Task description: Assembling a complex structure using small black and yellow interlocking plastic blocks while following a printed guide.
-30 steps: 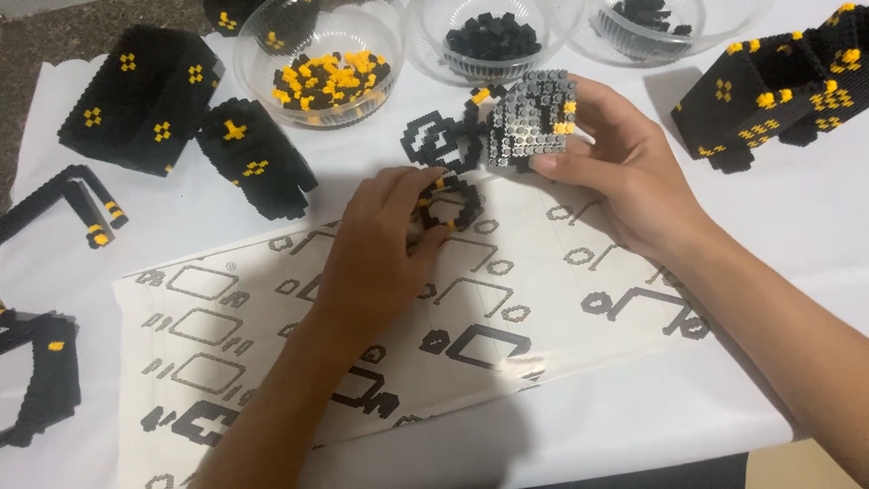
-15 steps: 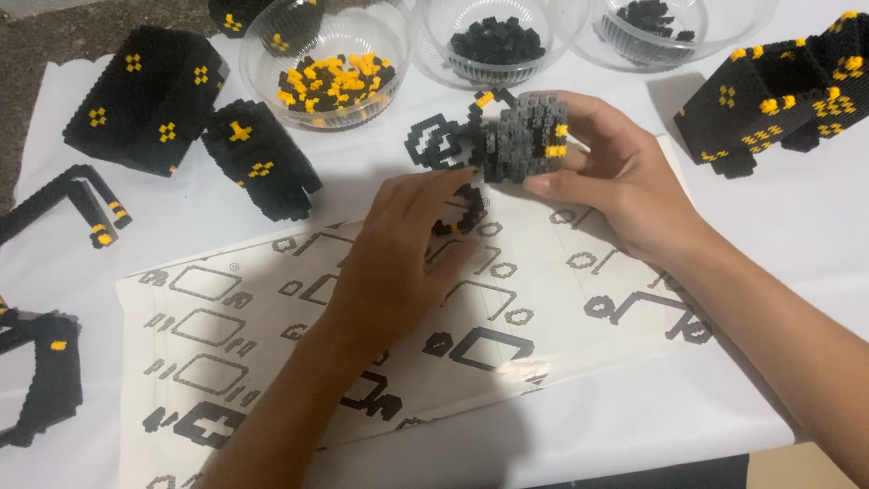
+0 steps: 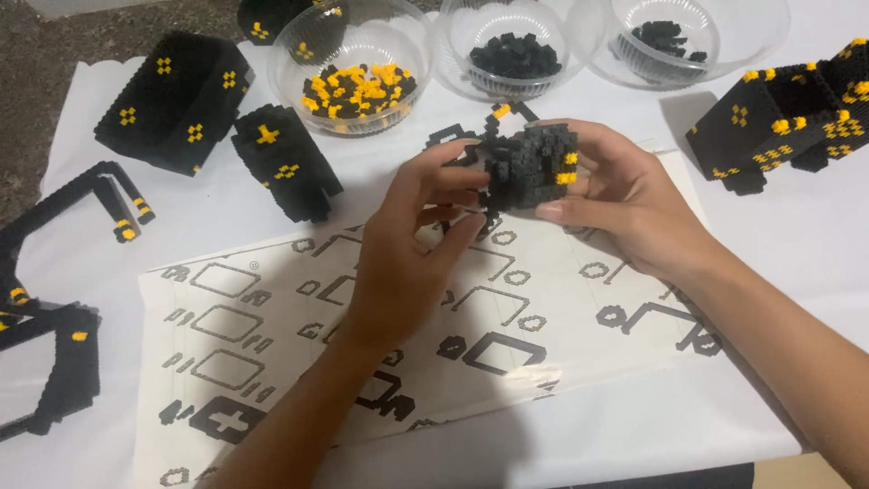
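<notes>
Black-and-orange brick-built block (image 3: 534, 167) held up above white printed instruction sheet (image 3: 543, 317), lifted so both hands can work it | right hand (image 3: 634, 204) cradles it, fingers wrapped round | left hand (image 3: 407, 254) pinches its near edge | clear plastic bowl of orange and black bricks (image 3: 358, 91) sits within reach behind

block model (image 3: 534, 167): blk w/ yel-orange dots | sheet (image 3: 272, 308): wht, blk outline shapes | bowl bricks (image 3: 358, 91): blk+yel mix

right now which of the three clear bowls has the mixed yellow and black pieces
The left bowl, nearest the black block sections; the middle bowl and right bowl hold only black pieces.
</notes>
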